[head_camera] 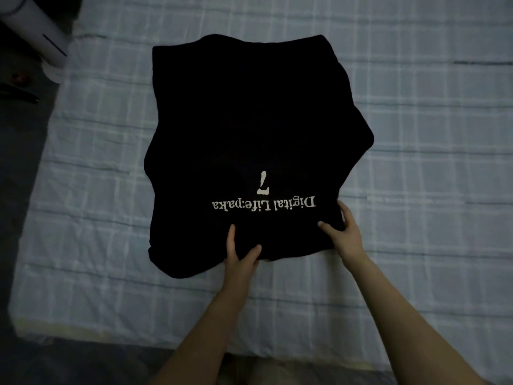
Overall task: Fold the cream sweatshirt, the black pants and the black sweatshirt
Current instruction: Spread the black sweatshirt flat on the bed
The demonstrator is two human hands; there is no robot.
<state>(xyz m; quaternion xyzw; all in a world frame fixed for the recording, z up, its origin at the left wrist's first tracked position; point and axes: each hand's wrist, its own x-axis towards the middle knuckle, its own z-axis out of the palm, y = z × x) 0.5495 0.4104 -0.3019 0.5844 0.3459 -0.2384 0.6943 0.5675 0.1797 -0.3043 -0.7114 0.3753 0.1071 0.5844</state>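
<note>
The black sweatshirt (249, 129) lies partly folded on the bed, sleeves tucked in, white lettering upside down near its close edge. My left hand (241, 257) pinches that near edge at its middle, thumb and forefinger on top of the cloth. At the near right corner my right hand (345, 232) grips the same edge, fingers curled around the fabric. I see neither the cream sweatshirt nor the black pants.
A pale blue checked sheet (416, 162) covers the bed on every side of the sweatshirt. The bed's left edge drops to a dark floor (19, 176). A white cylindrical appliance (36, 31) stands at the top left.
</note>
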